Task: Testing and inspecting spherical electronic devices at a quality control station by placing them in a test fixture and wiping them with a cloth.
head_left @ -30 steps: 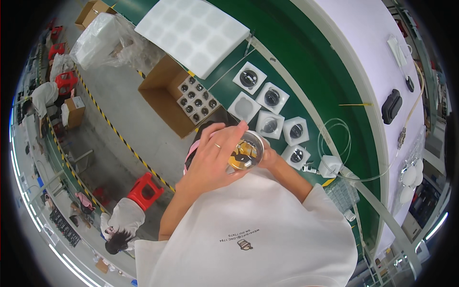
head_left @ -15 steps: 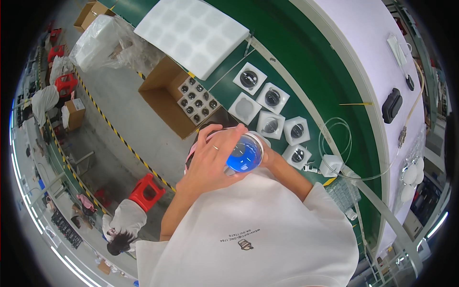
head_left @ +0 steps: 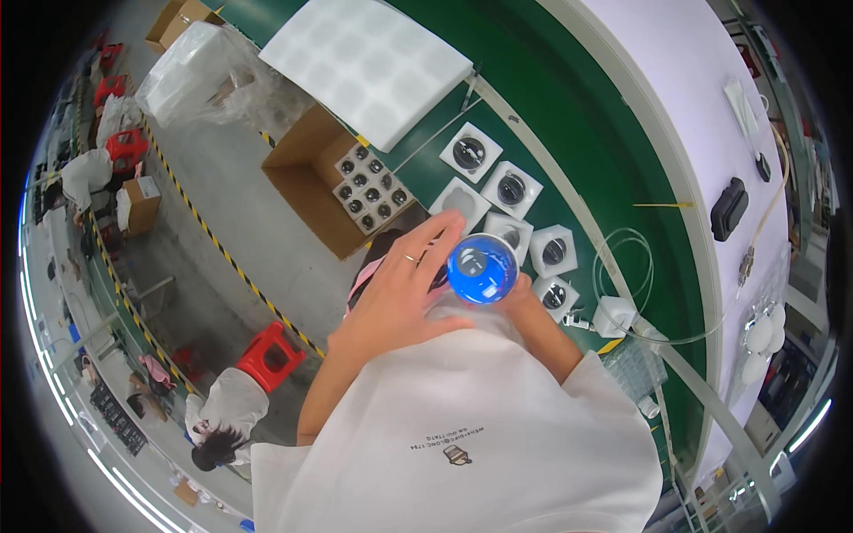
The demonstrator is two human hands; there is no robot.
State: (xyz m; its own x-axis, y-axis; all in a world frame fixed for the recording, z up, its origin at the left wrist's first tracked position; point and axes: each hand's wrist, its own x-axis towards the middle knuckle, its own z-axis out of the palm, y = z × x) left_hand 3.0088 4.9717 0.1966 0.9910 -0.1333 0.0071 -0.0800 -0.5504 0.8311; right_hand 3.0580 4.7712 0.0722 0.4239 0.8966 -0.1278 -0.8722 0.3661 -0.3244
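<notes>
A clear round globe with blue liquid inside (head_left: 482, 269) is held up in front of my chest. My right hand (head_left: 522, 295) grips it from behind and the right; most of those fingers are hidden behind the globe. Just left of it, my left hand (head_left: 398, 291) is open, its fingers stretched and the thumb spread away, with a ring on one finger. Beyond both hands, several white foam blocks (head_left: 488, 147) stand on the green bench, most with a dark, glassy round piece set in them.
An open cardboard box (head_left: 298, 191) with rows of foam-packed round pieces is at the left. Beyond it lies a large white foam sheet (head_left: 364, 67). Clear tubing (head_left: 653, 258) loops across the bench at right. A red stool (head_left: 271, 357) stands on the floor, near a seated person.
My left hand has come away from the globe and its fingers have spread. The globe has shifted a little to the right in my right hand.
</notes>
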